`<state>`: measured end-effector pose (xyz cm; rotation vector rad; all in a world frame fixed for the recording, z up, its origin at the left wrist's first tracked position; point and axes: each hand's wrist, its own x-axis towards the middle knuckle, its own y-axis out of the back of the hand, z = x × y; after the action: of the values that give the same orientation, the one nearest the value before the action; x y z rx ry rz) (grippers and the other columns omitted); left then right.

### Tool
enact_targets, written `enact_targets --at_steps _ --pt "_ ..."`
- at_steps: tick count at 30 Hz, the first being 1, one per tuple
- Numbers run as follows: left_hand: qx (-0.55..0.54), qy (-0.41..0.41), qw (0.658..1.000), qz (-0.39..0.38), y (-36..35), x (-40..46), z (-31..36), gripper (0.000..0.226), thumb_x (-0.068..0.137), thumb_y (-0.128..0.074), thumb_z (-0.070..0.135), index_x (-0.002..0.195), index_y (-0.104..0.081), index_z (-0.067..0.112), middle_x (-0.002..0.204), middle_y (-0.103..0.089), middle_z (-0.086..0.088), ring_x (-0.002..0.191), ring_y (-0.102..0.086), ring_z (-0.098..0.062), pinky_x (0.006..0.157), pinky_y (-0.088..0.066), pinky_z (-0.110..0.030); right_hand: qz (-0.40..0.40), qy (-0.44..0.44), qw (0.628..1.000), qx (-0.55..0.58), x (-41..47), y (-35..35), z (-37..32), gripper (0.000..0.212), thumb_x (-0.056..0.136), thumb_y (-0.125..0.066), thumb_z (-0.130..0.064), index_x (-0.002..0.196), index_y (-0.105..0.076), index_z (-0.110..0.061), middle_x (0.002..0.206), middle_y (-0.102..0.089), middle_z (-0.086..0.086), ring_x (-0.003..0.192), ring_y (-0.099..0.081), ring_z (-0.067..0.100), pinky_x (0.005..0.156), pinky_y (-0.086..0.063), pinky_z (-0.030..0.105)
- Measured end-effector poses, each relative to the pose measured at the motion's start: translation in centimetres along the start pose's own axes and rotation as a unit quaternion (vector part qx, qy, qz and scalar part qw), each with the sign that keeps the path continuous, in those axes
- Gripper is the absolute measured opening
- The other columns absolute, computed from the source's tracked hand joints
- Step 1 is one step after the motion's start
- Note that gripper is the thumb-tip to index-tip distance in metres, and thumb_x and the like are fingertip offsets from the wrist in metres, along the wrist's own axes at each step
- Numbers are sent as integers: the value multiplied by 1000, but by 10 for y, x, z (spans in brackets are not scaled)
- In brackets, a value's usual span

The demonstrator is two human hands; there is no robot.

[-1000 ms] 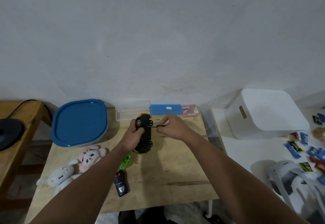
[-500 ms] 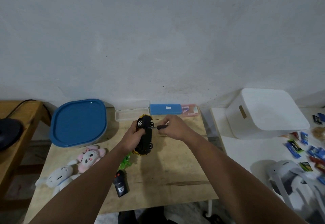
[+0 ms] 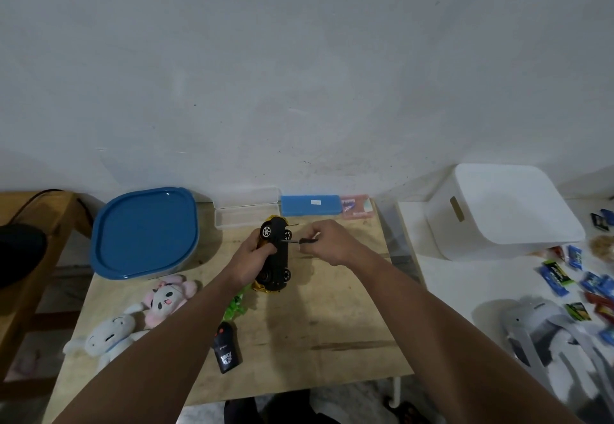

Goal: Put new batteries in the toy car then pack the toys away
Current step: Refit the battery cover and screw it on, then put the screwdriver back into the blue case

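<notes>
A gold toy car [image 3: 278,254] is held on its side above the wooden table [image 3: 332,340], its black underside facing right. My left hand [image 3: 249,259] grips its body from the left. My right hand [image 3: 327,244] pinches a small black screwdriver [image 3: 300,241] whose tip touches the car's underside near the upper wheels. A black remote control [image 3: 226,350] lies on the table below the car. A pink plush [image 3: 167,297] and a white plush [image 3: 106,334] lie at the table's left.
A blue-lidded tub [image 3: 146,234] stands at the back left. A clear case [image 3: 246,209], a blue case [image 3: 310,206] and a pink packet [image 3: 357,207] line the wall. A green toy [image 3: 236,305] peeks from under my left arm. A white bin [image 3: 501,210] and wrapped snacks [image 3: 578,274] lie to the right.
The car and both hands have stayed nearly in place. The screwdriver tip remains on the underside, with only small shifts of my right fingers.
</notes>
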<state>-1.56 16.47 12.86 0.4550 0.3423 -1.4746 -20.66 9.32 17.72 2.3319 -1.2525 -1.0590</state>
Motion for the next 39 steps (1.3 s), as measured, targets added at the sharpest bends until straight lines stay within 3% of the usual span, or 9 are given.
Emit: enact_targets --at_steps 4,7,11,14,17,20,23,27,39 --pt "-23 19 999 -12 -1 3 -2 32 98 -57 6 126 -65 18 119 -71 -19 111 -68 -36 90 -56 -44 1 -1 1000 -2 3 1 7 24 92 -71 -31 72 -59 -29 73 -58 -9 61 -53 6 50 -37 20" --pt "-15 33 999 -13 -5 6 -2 35 97 -60 9 130 -64 22 118 -72 -16 108 -69 -33 83 -58 -38 -7 -11 1000 13 6 -1 19 17 91 -72 -34 83 -67 -20 75 -59 -5 61 -52 10 51 -38 22" --pt "-6 48 999 1 -15 14 -6 41 97 -65 15 136 -56 23 114 -71 -7 104 -70 -28 88 -57 -40 30 -45 997 53 9 -3 42 28 89 -73 -38 94 -70 -11 77 -61 -1 59 -52 12 46 -37 20" --pt "42 39 998 27 -24 18 -10 52 94 -70 23 141 -48 23 113 -68 1 99 -68 -17 92 -54 -38 76 -55 994 47 14 -4 62 20 87 -73 -38 86 -71 -18 82 -65 -5 77 -62 15 58 -44 25" --pt "120 43 991 48 -37 24 -17 64 88 -73 37 143 -42 25 115 -68 2 102 -68 -20 94 -53 -38 118 -71 989 44 19 -6 81 20 84 -75 -38 84 -71 -18 84 -70 -2 81 -65 18 67 -46 28" --pt "238 58 967 69 -50 34 -31 80 72 -66 61 140 -38 29 119 -63 -5 110 -64 -30 97 -52 -45 141 -89 985 42 20 -10 97 19 85 -74 -38 78 -67 -23 81 -69 -4 75 -63 14 60 -44 23" --pt "349 60 932 80 -68 39 -39 80 82 -62 62 146 -33 24 129 -52 -16 120 -53 -41 98 -48 -51 158 -91 983 37 23 -16 113 22 87 -73 -37 71 -60 -28 73 -65 -6 70 -60 13 56 -39 23" --pt "449 50 887 95 -87 47 -49 80 89 -56 65 149 -25 22 137 -44 -17 126 -45 -41 90 -48 -52 138 -83 986 36 28 -21 130 24 86 -75 -36 69 -60 -28 69 -61 -8 70 -60 15 61 -41 27" --pt "527 101 833 132 -111 63 -80 85 87 -64 58 151 -21 23 134 -42 -15 119 -48 -37 88 -47 -47 135 -91 985 60 32 -19 149 27 86 -74 -42 83 -69 -16 81 -67 -1 77 -63 17 64 -44 28"
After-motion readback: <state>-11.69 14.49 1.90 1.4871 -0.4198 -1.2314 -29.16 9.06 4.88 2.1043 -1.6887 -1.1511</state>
